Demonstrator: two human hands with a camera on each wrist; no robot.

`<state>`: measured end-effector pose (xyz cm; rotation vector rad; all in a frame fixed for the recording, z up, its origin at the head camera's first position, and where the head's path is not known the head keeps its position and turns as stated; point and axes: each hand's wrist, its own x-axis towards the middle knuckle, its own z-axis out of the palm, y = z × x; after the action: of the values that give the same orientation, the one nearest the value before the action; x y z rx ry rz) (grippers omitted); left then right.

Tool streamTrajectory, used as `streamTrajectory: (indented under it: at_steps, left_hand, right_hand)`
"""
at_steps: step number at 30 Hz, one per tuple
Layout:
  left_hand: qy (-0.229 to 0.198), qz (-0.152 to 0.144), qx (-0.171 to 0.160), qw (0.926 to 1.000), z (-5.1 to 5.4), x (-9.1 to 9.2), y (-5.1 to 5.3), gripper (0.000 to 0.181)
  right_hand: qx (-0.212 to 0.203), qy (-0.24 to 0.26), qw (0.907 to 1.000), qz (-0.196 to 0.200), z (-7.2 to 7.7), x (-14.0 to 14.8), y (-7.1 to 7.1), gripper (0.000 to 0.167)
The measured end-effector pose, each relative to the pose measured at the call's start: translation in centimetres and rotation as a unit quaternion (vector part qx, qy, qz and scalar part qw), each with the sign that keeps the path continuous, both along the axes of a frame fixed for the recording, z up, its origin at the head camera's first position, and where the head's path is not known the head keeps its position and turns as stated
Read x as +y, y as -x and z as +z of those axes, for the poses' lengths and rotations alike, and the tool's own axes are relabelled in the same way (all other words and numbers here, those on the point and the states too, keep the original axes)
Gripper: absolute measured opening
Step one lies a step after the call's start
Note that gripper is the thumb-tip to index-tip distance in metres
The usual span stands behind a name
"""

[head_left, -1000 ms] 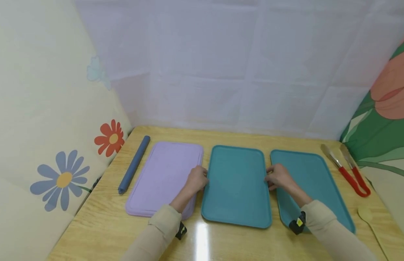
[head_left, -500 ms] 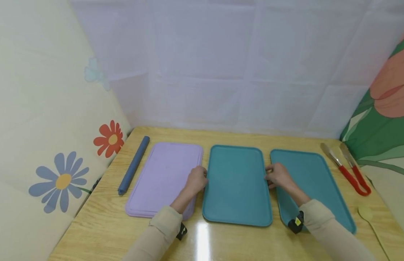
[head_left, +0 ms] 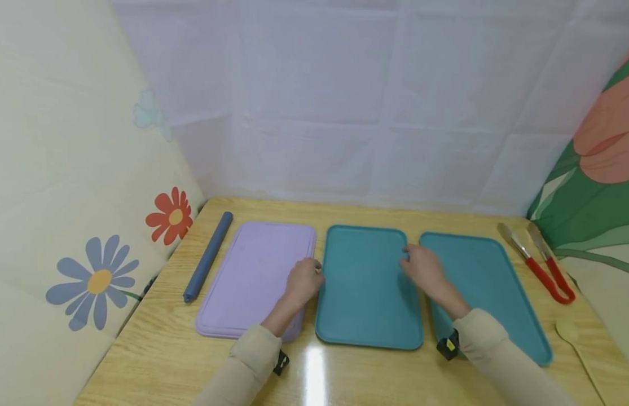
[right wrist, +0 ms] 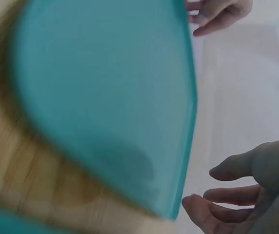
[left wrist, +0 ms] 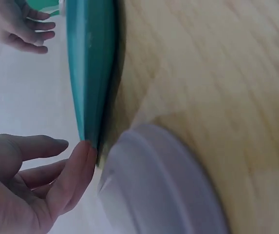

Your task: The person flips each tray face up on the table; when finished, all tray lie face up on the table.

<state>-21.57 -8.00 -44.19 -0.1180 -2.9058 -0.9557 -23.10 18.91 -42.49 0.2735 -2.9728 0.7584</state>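
In the head view a teal rectangular tray (head_left: 365,293) lies flat in the middle of the table. My left hand (head_left: 303,279) is at its left edge; in the left wrist view the fingertips (left wrist: 83,156) touch the tray's rim while the thumb stands apart. Over the tray's right edge hovers my right hand (head_left: 427,272), its fingers loosely bent and, in the right wrist view, separate from the rim with nothing between them. A lilac board (head_left: 260,265) lies under the left forearm. To the right is a second teal tray (head_left: 484,276), partly covered by the right forearm.
A dark blue rolled-up tube (head_left: 209,256) lies left of the lilac board. Red-handled metal tongs (head_left: 546,276) and a yellowish long-handled spoon (head_left: 568,331) lie at the right. Cloth-covered walls border the wooden table (head_left: 141,349).
My right hand has come off the middle tray's right edge and moved up and leftward over it. The left hand stays at the left edge. The trays have barely shifted.
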Motion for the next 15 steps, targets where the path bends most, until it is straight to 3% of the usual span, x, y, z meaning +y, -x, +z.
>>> streamTrajectory:
  at_steps: [4,9,15]
  left_hand:
    - [0.006,0.037,-0.007,0.9993,0.9,-1.6,-0.3,0.019]
    - [0.022,0.066,-0.026,0.9973,1.1,-4.8,-0.6,0.022]
    - [0.013,0.035,0.006,0.9993,1.2,-8.8,-0.4,0.028]
  right_hand:
    - [-0.007,0.041,0.9988,0.026,0.0,-2.5,0.1,0.029]
    - [0.002,0.089,0.9948,0.049,-1.3,-5.5,-0.2,0.026]
    - [0.028,0.104,0.9922,0.061,-0.6,-9.2,-0.8,0.025]
